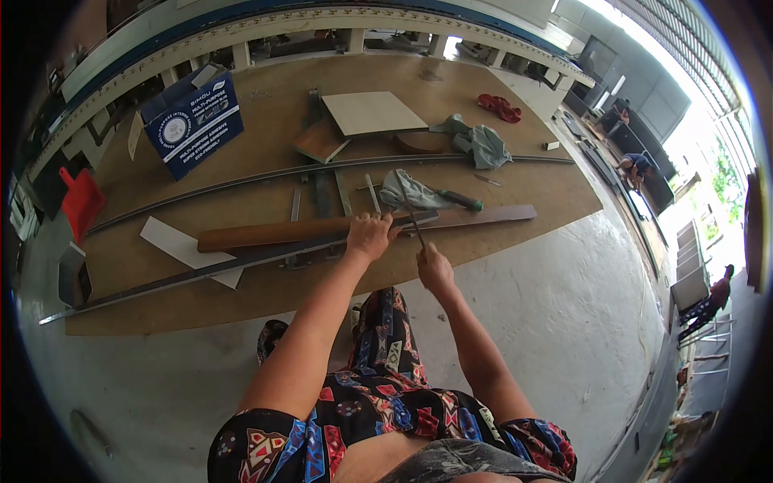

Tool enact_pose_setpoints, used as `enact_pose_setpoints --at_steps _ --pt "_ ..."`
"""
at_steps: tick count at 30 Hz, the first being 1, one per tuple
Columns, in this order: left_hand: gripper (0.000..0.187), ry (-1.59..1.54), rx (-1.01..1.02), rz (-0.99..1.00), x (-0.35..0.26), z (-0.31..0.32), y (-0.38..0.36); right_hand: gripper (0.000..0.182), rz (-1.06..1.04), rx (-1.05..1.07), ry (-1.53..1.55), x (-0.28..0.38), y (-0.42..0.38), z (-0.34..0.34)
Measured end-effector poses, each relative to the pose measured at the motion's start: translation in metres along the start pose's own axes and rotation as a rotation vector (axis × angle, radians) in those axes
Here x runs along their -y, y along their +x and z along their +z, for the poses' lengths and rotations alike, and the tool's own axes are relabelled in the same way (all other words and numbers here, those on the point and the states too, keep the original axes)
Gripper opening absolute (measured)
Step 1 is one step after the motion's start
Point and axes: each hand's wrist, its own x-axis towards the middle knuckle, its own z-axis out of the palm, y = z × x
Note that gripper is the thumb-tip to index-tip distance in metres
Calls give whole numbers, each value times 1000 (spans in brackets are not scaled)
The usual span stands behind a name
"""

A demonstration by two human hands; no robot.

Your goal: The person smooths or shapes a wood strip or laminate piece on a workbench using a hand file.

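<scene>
My left hand [372, 235] is closed over a long dark metal bar [201, 274], near its right end. My right hand [436, 269] grips the lower end of a long thin file [409, 208], which points up and away from me. In this view the file crosses the bar's end, just right of my left fingers. Under the bar lie a brown wooden strip [274, 234] and a paler flat strip [503, 214]. Beyond my hands, a grey-green cloth [409, 191] lies beside a tool with a green handle [460, 200].
A brown sheet [555, 189] covers the floor. On it are a blue box [193, 125], a cream panel [374, 113], a second cloth [483, 145], red sandals [499, 108] and a long rail [241, 180]. A red dustpan [81, 201] stands left. Other people [636, 167] are at far right.
</scene>
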Motion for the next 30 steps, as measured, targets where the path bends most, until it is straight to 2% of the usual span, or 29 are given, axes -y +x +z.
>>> enact_pose_setpoints --at_steps 2,5,14,17,20,23,27,30 --pt "39 -3 -6 -1 0 0 1 19 -58 -20 -6 1 27 5" --pt "39 -16 -25 1 2 5 1 19 -28 -30 -3 11 27 6" --pt "39 2 -25 13 0 0 0 18 74 1 102 -33 -80 15" --pt "41 5 -35 17 0 -1 0 19 60 5 82 -25 -61 8" --pt "42 0 -34 15 2 1 -1 19 -31 -12 49 -17 -14 8" --pt "42 -12 -24 0 1 2 -1 20 -29 26 54 -7 25 6" --pt "41 -26 -26 -7 0 5 0 19 26 50 97 0 13 6" --pt "40 -16 11 -9 0 0 0 21 -13 -39 110 -18 -28 12"
